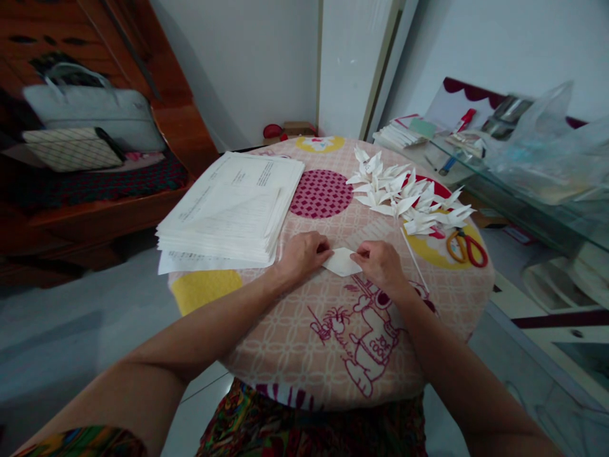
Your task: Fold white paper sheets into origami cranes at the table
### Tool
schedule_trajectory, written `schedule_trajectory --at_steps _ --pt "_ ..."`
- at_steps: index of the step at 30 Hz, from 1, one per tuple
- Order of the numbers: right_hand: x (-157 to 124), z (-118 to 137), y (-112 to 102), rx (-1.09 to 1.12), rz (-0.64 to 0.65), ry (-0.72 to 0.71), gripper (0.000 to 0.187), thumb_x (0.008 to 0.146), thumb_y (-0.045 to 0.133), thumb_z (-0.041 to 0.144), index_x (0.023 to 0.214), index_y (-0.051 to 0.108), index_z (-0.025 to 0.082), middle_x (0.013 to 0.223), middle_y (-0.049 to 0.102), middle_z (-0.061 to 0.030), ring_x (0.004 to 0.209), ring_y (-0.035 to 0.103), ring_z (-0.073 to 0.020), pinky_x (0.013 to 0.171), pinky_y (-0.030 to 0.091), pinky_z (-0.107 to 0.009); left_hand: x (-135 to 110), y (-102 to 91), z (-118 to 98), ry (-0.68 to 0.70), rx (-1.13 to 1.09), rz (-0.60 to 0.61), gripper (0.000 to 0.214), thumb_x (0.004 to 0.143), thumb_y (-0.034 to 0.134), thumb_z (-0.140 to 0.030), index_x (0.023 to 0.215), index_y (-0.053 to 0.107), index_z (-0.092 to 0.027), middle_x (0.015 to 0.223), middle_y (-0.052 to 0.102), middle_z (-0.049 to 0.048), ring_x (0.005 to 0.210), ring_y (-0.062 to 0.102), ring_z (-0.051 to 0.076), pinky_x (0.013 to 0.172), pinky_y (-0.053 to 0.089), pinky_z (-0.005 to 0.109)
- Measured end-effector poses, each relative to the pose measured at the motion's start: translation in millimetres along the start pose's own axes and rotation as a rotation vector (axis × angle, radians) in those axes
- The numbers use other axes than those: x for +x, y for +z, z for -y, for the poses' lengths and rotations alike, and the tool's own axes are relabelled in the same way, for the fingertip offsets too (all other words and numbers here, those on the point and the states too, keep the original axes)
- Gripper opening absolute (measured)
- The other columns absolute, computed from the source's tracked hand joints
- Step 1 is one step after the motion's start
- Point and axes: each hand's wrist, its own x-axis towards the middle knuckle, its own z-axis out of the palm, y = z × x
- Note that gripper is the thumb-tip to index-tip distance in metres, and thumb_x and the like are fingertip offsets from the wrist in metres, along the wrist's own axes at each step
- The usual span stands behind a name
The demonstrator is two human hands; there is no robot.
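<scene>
A small piece of folded white paper [341, 261] lies at the middle of the round table, its outline a flattened diamond. My left hand [308, 252] pinches its left corner between thumb and fingers. At the opposite corner, my right hand [379, 261] grips the paper in the same way, fingers curled. Beyond my right hand is a heap of folded white paper cranes [397, 193]. A stack of printed paper sheets [228, 209] lies to the left of my left hand.
Scissors [466, 247] with orange and red handles lie at the table's right edge. A thin white stick [415, 260] is beside my right hand. The patterned tablecloth [285, 343] covers the table. At right stands a glass shelf [523, 197] with a plastic bag [537, 146].
</scene>
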Motion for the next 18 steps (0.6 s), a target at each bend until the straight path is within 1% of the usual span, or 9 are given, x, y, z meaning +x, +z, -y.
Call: schedule_trajectory --at_steps 2,3,5,7,10,12,14,16,18 --pt "-2 1 1 -0.077 -0.010 -0.011 0.015 0.082 0.068 0.030 0.073 0.073 0.019 0.073 0.073 -0.0060 0.067 0.060 -0.0180 0.061 0.036 -0.029 -2 0.1 1 0.122 -0.015 -0.070 0.010 0.084 0.065 -0.018 0.090 0.073 -0.015 0.091 0.071 0.0078 0.087 0.063 0.019 0.080 0.049 0.031" --pt "-2 2 2 -0.096 -0.010 -0.018 0.015 0.083 0.068 0.031 0.074 0.074 0.020 0.073 0.073 -0.0062 0.067 0.060 -0.0184 0.061 0.036 -0.030 -2 0.3 1 0.191 -0.060 -0.082 0.011 0.085 0.063 -0.016 0.092 0.072 -0.015 0.094 0.070 0.0082 0.090 0.063 0.019 0.083 0.050 0.032" --pt "-3 2 3 -0.128 -0.014 -0.034 0.016 0.085 0.068 0.030 0.075 0.073 0.020 0.073 0.073 -0.0064 0.067 0.060 -0.0185 0.060 0.036 -0.030 -4 0.8 0 0.307 -0.165 -0.051 0.015 0.089 0.058 -0.013 0.095 0.071 -0.015 0.096 0.070 0.0080 0.091 0.064 0.018 0.083 0.051 0.031" --pt "-4 3 4 -0.164 -0.031 -0.047 0.015 0.085 0.068 0.030 0.075 0.073 0.020 0.072 0.072 -0.0062 0.066 0.059 -0.0183 0.060 0.035 -0.030 -5 1.9 -1 0.383 -0.207 0.026 0.015 0.091 0.056 -0.013 0.093 0.071 -0.015 0.094 0.069 0.0073 0.088 0.064 0.016 0.081 0.051 0.029" --pt "-7 3 4 -0.226 -0.102 -0.110 0.013 0.086 0.067 0.027 0.076 0.071 0.019 0.076 0.070 -0.0079 0.068 0.057 -0.0196 0.061 0.037 -0.031 -6 4.6 -2 0.434 -0.168 0.113 0.014 0.090 0.056 -0.012 0.087 0.070 -0.014 0.090 0.069 0.0074 0.087 0.063 0.017 0.080 0.050 0.029" --pt "-10 2 2 -0.241 -0.195 -0.214 0.011 0.088 0.062 0.021 0.080 0.071 0.018 0.082 0.068 -0.0104 0.076 0.058 -0.0222 0.066 0.040 -0.033 -6 6.3 -1 0.438 -0.143 0.119 0.014 0.090 0.056 -0.011 0.087 0.070 -0.013 0.089 0.069 0.0078 0.087 0.063 0.018 0.081 0.050 0.030" --pt "-15 1 0 -0.196 -0.260 -0.347 0.016 0.089 0.056 0.013 0.085 0.071 0.017 0.086 0.067 -0.0114 0.084 0.058 -0.0238 0.073 0.043 -0.034 -7 7.0 0 0.440 -0.125 0.110 0.014 0.090 0.057 -0.012 0.088 0.070 -0.013 0.091 0.069 0.0084 0.088 0.063 0.018 0.082 0.050 0.031" --pt "-19 -1 -1 -0.105 -0.221 -0.471 0.021 0.089 0.051 0.008 0.089 0.071 0.016 0.087 0.067 -0.0105 0.087 0.058 -0.0232 0.077 0.045 -0.033 -8 6.7 1 0.445 -0.113 0.106 0.015 0.091 0.056 -0.012 0.090 0.071 -0.013 0.093 0.070 0.0089 0.090 0.064 0.019 0.083 0.051 0.031" --pt "-23 -4 0 -0.031 -0.100 -0.569 0.019 0.088 0.054 0.007 0.092 0.070 0.016 0.089 0.067 -0.0097 0.088 0.059 -0.0221 0.078 0.046 -0.032 -9 6.0 3 0.459 -0.113 0.109 0.016 0.092 0.056 -0.013 0.093 0.072 -0.013 0.095 0.071 0.0091 0.092 0.064 0.019 0.084 0.051 0.031"
